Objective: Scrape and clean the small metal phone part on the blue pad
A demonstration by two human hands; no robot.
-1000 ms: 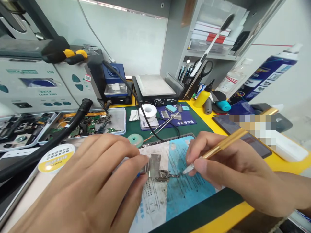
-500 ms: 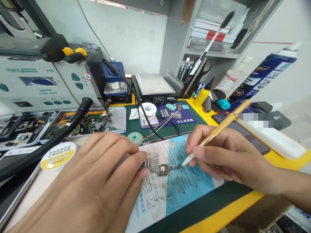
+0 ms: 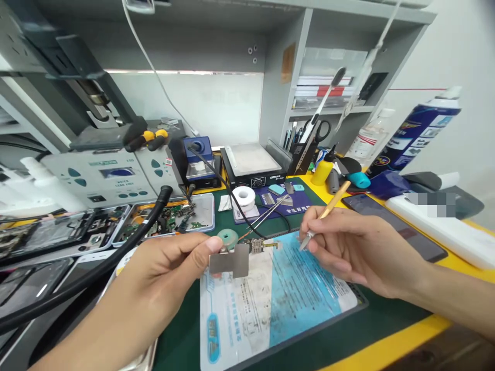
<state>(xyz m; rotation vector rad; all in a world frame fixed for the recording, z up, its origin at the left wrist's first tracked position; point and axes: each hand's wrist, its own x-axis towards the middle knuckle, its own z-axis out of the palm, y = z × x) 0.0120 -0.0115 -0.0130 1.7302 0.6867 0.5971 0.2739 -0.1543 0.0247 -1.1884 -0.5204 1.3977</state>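
Observation:
Pinched between the thumb and fingers of my left hand (image 3: 170,273) is a phone circuit board (image 3: 260,246) with a flat grey metal plate (image 3: 232,262) at its near end. It is tilted above the white and blue printed work mat (image 3: 297,299), and a thin tab sticks out to its right. My right hand (image 3: 348,242) grips a gold-handled craft knife (image 3: 328,205) like a pen. The blade points down and left, a short gap from the board's tab. A pale green round spool (image 3: 227,239) lies just behind the board.
Behind are a solder wire roll (image 3: 244,196), tweezers (image 3: 270,208), a heating plate (image 3: 253,159) and a rework station (image 3: 119,178). A thick black hose (image 3: 150,216) crosses at left, past parts trays (image 3: 201,211). A phone (image 3: 402,226) and white box (image 3: 436,232) lie right.
My left hand has lifted the board and turned it, so the grey metal plate now faces me. The knife stays in my right hand, a little away from the board. The view has tilted upward.

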